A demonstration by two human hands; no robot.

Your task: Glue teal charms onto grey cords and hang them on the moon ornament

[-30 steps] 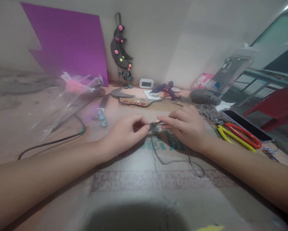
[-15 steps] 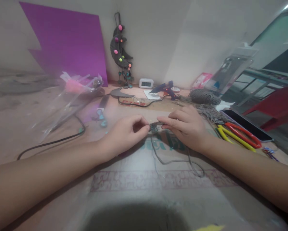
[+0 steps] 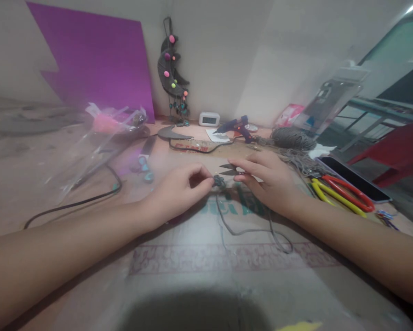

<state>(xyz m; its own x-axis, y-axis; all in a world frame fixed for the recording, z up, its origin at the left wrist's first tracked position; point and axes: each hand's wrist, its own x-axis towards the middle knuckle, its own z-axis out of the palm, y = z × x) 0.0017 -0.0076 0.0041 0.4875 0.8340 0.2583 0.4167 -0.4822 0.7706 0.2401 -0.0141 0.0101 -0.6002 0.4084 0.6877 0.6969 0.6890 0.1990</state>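
My left hand point(image 3: 186, 191) is closed in a pinch on a small bunch of teal beads point(image 3: 219, 181) and grey yarn. From this bunch a strand of grey yarn point(image 3: 243, 231) hangs down and loops over the work surface. My right hand point(image 3: 268, 181) is closed on a pair of thread snips point(image 3: 230, 170), whose two dark pointed blades are spread apart and face left. The blade tips are just above and to the right of the bunch. My right fingers hide most of the handle.
Behind my hands lie a grey crescent point(image 3: 174, 133), a clock point(image 3: 209, 119) and a glue gun point(image 3: 237, 128). A decorated moon hanging point(image 3: 172, 69) is against the wall. At right are grey yarn point(image 3: 294, 138), red-and-yellow-handled pliers point(image 3: 344, 195) and a phone point(image 3: 354, 178). A black cord point(image 3: 89, 200) crosses the left.
The snips' blades, together at the bunch before, are now spread and pulled back slightly up and right from it. My left hand keeps its place.
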